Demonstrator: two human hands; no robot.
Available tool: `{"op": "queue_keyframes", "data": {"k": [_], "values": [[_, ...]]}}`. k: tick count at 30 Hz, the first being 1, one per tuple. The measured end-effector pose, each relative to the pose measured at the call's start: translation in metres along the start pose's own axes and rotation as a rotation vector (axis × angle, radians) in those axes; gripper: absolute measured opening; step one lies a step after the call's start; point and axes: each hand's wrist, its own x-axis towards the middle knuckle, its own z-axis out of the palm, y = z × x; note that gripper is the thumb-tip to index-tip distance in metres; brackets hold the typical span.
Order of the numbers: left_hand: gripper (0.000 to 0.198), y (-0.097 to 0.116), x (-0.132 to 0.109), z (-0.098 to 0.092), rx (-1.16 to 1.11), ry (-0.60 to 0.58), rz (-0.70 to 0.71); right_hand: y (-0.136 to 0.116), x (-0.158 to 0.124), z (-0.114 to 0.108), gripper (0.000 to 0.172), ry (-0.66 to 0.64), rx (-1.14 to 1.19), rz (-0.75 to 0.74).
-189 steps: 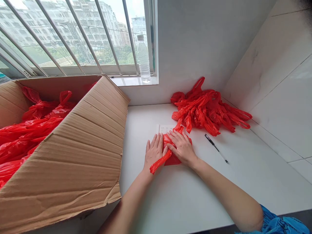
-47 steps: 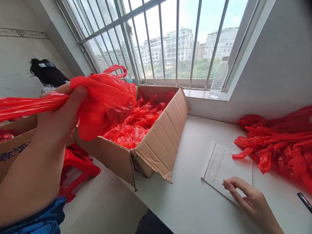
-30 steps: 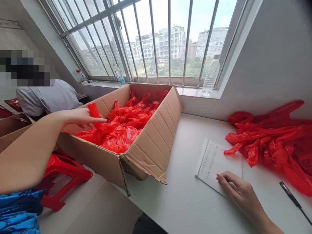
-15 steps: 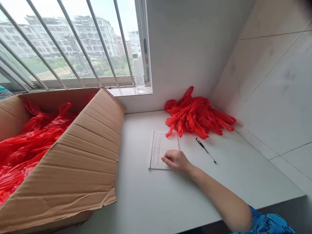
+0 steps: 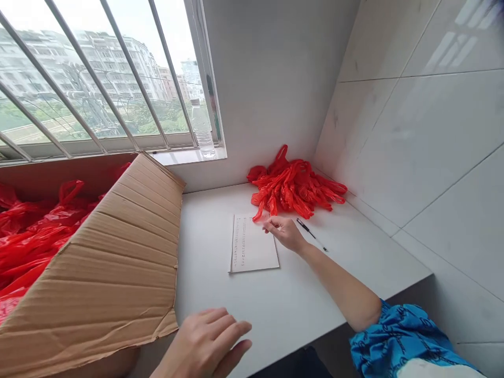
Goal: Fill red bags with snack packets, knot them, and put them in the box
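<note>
My right hand (image 5: 286,232) is over the upper right part of a white sheet of paper (image 5: 255,254) marked with columns of small writing. Its thumb and fingers are curled together, and I cannot make out anything between them. Just beyond the fingertips lies a heap of red plastic bags (image 5: 293,184). To the right of that hand, a black pen with a clear barrel (image 5: 312,234) rests on the white tabletop (image 5: 212,283). My left hand (image 5: 208,338) shows at the bottom, above the front of the table, holding nothing, with its fingers stretched out.
A large open cardboard box (image 5: 118,252) stands on the left, full of red plastic bags (image 5: 43,231), its flap leaning over the table. On the sill of the barred window is a clear water bottle (image 5: 202,131). A tiled wall (image 5: 433,157) bounds the right side.
My left hand has come into view from below. My right hand has moved up the paper toward the red bags. The view has turned to the right.
</note>
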Motion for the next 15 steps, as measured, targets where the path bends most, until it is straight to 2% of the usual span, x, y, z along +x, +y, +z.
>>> {"op": "queue_keyframes", "data": {"k": [2,4,7,11,13,15], "values": [[0.015,-0.007,0.023,0.032,-0.060,-0.121,0.003,0.009,0.012,-0.024,0.033,0.063,-0.073,0.025],[0.020,-0.016,0.041,0.059,-0.114,-0.189,-0.064,0.025,0.025,-0.055,0.027,0.159,-0.165,0.079],[0.023,-0.028,0.053,0.085,-0.165,-0.238,-0.150,0.058,0.044,-0.110,0.026,0.331,-0.316,0.230],[0.027,-0.037,0.049,0.097,-0.217,-0.175,-0.210,0.101,0.056,-0.172,0.024,0.475,-0.470,0.493],[0.028,-0.038,0.045,0.098,-0.237,-0.157,-0.202,0.119,0.055,-0.189,0.025,0.490,-0.511,0.620],[0.028,-0.037,0.043,0.098,-0.251,-0.146,-0.195,0.131,0.051,-0.195,0.029,0.481,-0.537,0.720]]}}
